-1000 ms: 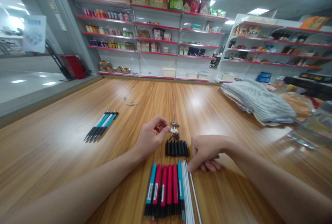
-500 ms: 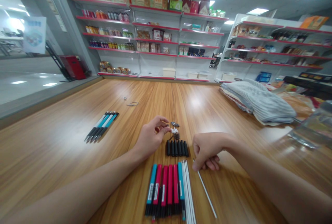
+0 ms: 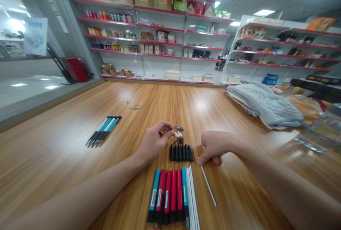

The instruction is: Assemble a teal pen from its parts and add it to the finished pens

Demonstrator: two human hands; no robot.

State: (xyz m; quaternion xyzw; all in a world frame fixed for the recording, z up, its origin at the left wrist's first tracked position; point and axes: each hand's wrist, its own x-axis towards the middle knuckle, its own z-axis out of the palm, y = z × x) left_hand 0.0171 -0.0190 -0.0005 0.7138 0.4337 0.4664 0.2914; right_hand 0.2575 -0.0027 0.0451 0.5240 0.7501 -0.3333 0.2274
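surrounding room: shop-like space with white shelving (image 3: 160, 42) edged in red, stocked with boxes and bottles; grey ceiling with strip lights.
surface: wide table (image 3: 66, 159) of glossy wood-grain laminate.
writing: white labels on the red and teal barrels (image 3: 168, 200) and print on the shelf boxes are too small to read.
left hand (image 3: 154, 143): thumb and forefinger pinched together beside tiny white tips (image 3: 178, 134); anything between them is too small to tell.
right hand (image 3: 213, 144): curled closed, pinching the far end of a thin white rod (image 3: 208, 186), which slants just right of the bundle of white rods (image 3: 192, 198).
laid out: short black tubes (image 3: 181, 152) in 1 neat row beyond the barrels.
far right: folded grey ribbed cloth (image 3: 266, 107).
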